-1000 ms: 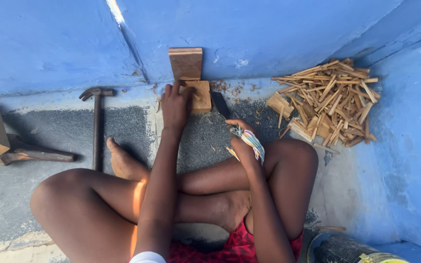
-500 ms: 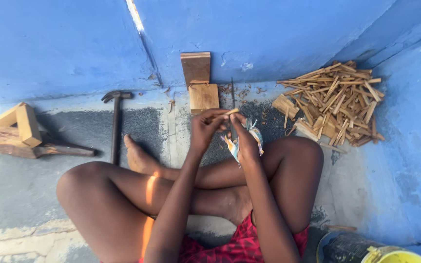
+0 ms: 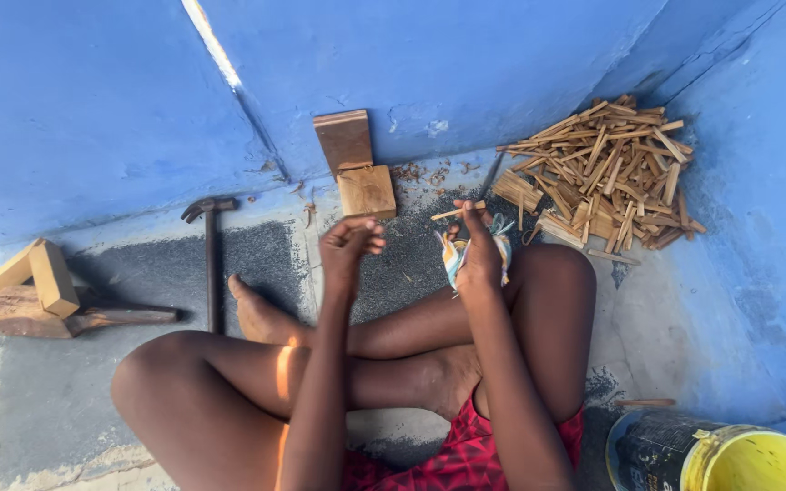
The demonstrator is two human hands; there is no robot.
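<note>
— What is in the right hand [image 3: 477, 259]?

— A thin wooden stick [image 3: 458, 213], pinched near one end between thumb and fingertips. The rest pokes out to the left, roughly level, above the dark patch of floor [image 3: 120, 264] in front of the crossed legs. A strip of striped cloth [image 3: 455, 255] is wound round that same hand.

— And the left hand [image 3: 349, 244]?

— Raised just beside it, fingers curled loosely inward. I see nothing in it, and it does not touch the stick.

— How would that stick handle?

— Light and stiff, I'd judge, but slender enough to snap if bent, with raw split edges that could give splinters. Perhaps the cloth wrap guards against that. A grip near the end, as now, leaves most of the length free; a hold nearer the middle would steady it more.

— Where do the others lie?

— A loose pile of sticks [image 3: 607, 173] sits in the far right corner of the floor, against the blue wall [image 3: 93, 100]. Two wooden blocks [image 3: 357, 164] stand at the wall's foot straight ahead, and a hammer [image 3: 210, 259] lies to the left of them.
</note>
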